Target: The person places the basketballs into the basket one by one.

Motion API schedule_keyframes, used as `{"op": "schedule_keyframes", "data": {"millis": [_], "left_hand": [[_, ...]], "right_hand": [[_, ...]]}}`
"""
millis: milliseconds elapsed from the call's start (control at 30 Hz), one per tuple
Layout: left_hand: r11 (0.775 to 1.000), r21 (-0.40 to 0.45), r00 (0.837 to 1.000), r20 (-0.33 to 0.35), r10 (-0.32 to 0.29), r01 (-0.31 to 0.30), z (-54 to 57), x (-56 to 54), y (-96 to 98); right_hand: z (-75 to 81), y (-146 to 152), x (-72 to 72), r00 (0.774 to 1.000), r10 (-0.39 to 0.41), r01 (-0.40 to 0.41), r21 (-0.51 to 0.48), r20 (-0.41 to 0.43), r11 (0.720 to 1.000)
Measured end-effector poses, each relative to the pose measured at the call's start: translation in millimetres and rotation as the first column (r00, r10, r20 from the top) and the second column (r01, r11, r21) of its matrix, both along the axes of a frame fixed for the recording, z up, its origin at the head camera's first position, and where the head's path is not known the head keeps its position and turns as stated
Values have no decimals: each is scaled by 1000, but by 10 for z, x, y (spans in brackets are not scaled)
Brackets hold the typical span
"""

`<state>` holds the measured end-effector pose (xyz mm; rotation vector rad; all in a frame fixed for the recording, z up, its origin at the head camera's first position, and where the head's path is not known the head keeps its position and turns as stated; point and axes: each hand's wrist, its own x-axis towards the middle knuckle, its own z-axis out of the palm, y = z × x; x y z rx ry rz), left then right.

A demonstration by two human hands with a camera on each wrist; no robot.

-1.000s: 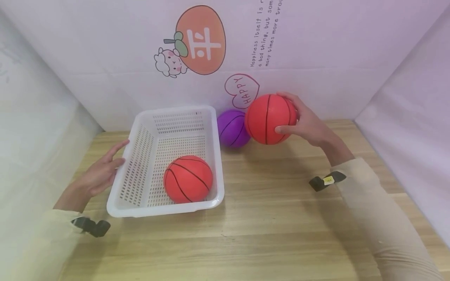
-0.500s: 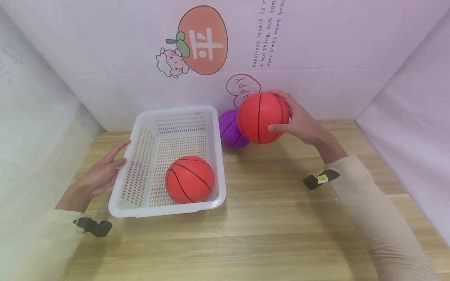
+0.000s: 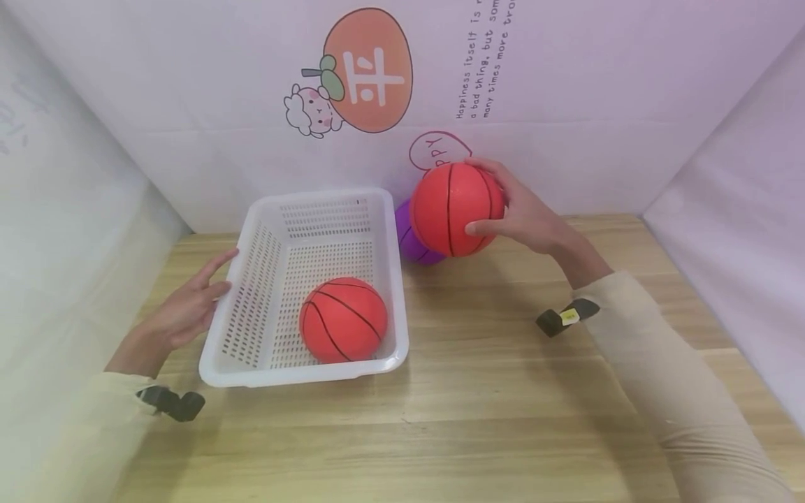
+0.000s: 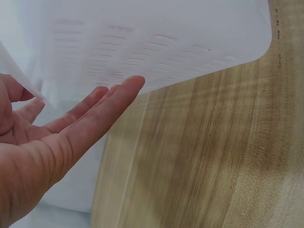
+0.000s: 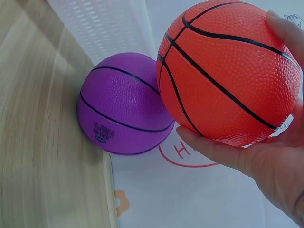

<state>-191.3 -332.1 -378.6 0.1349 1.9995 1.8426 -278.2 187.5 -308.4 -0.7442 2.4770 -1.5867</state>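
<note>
My right hand (image 3: 525,213) grips a red toy basketball (image 3: 454,209) with black seams, its thumb on the near side and fingers over the top. In the right wrist view the red ball hangs beside a purple basketball (image 5: 124,104), which rests on the table by the back wall. The head view shows the purple one mostly hidden behind the held ball. At the left, my left hand (image 3: 189,311) touches the side of a white perforated basket (image 3: 214,377), fingers straight beneath its rim in the left wrist view. Inside the basket sits another red basketball (image 3: 344,320).
White printed sheets form a back wall (image 3: 553,84) and two side walls around the wooden tabletop (image 3: 478,405). The basket stands on the left half, with its right rim close to the purple ball. Dark wrist cameras (image 3: 172,403) sit on both cuffs.
My right hand has moved left with the red ball, toward the basket, covering more of the purple one. The left hand keeps its place at the basket; the head view has shifted slightly.
</note>
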Motion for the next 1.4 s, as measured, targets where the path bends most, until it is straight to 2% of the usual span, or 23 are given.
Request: {"op": "schedule_keyframes", "data": {"millis": [367,767,1067,1400], "left_hand": [[999,53,1000,12,-4,3,-40,-16,-8],[999,39,1000,-1,-18,18,8,-79,22],[1000,15,1000,18,4,-4,27,-84,19],[1000,24,1000,14,-6,6,-13,-17,-24]], "right_hand": [[19,-131,9,1000,12,-12,-4,-5,1000],[32,-290,1,998,49,-51,-56,-37,997],[45,-445,-58,996,72,-75,-47,-60,996],[8,-707,-95,994,99,-101,-44,-46,994]]}}
